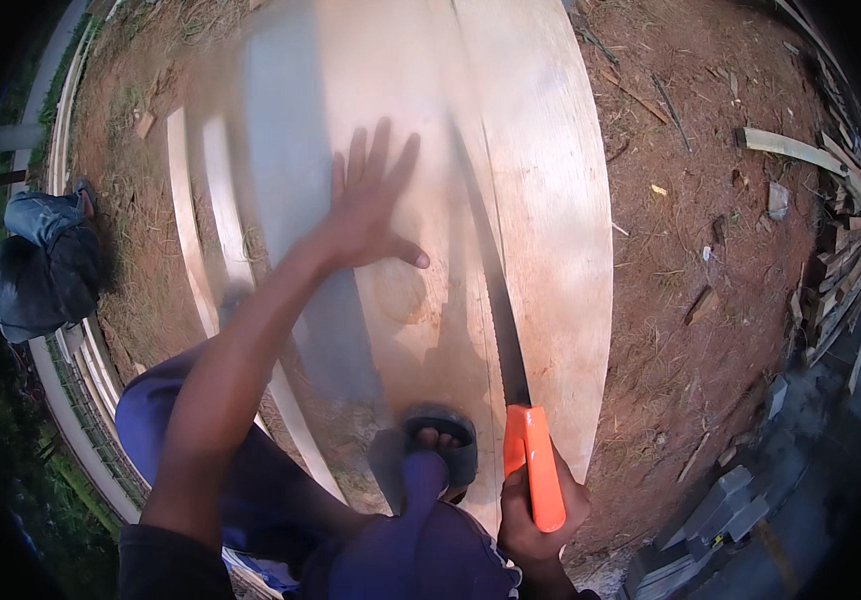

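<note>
A hand saw with a bright orange handle (542, 475) is gripped in my right hand (548, 515) at the lower middle. Its long dark blade (496, 285) points away from me, lying over a dark line that runs lengthwise along a pale plywood sheet (550, 200). Whether the teeth have entered the wood I cannot tell. My left hand (370, 205) rests on the sheet left of the blade, palm down with fingers spread, holding nothing. My sandaled foot (437, 440) stands on the sheet near the saw handle.
Long wooden strips (227, 200) lie left of the sheet. A person in dark clothes (50, 270) is bent over at the far left. Scrap wood is piled (850, 270) at the right edge, with grey blocks (725, 505) at the lower right. Reddish dirt (690, 250) surrounds the sheet.
</note>
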`<state>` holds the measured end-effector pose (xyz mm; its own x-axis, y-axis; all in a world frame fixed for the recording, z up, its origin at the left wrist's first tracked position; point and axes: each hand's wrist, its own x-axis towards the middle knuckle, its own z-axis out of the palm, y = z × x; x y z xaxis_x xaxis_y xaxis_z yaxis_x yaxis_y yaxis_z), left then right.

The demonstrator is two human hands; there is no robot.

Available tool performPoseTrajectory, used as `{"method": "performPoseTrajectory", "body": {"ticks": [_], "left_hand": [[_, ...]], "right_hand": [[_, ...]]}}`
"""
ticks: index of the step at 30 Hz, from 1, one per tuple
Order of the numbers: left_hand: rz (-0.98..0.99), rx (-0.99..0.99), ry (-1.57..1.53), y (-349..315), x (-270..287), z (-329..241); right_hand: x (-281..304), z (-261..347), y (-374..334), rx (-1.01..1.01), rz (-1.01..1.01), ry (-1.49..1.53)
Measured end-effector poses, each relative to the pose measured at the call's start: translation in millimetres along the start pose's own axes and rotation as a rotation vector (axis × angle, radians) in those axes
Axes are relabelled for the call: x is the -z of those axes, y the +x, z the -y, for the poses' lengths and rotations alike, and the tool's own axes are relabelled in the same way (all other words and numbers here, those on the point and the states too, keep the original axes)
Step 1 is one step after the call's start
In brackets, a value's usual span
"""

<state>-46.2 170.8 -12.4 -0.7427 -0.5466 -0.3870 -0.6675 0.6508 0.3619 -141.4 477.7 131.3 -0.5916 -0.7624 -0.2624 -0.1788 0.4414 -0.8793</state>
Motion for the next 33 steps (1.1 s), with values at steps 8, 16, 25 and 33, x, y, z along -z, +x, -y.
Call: {"method": "performPoseTrajectory", "body": {"ticks": [8, 16, 25, 33], "left_hand": [[0.097, 0.025, 0.031, 4.2, 4.5, -16.2], [0.046, 0.041, 0.026, 0.2, 1.0, -7.2], [0.08, 0.058, 0.104, 4.3, 6.0, -7.0], [0.047, 0.035, 0.039, 0.3, 5.4, -3.5]], "right_hand": [[-63.7, 36.8, 222.2, -0.183, 0.104, 0.016], [7.8, 8.8, 6.2, -0.049, 0.082, 0.121], [-67.3, 22.2, 177.4, -0.131, 0.042, 0.083], [-9.9, -0.5, 13.9, -0.077, 0.025, 0.153]]}}
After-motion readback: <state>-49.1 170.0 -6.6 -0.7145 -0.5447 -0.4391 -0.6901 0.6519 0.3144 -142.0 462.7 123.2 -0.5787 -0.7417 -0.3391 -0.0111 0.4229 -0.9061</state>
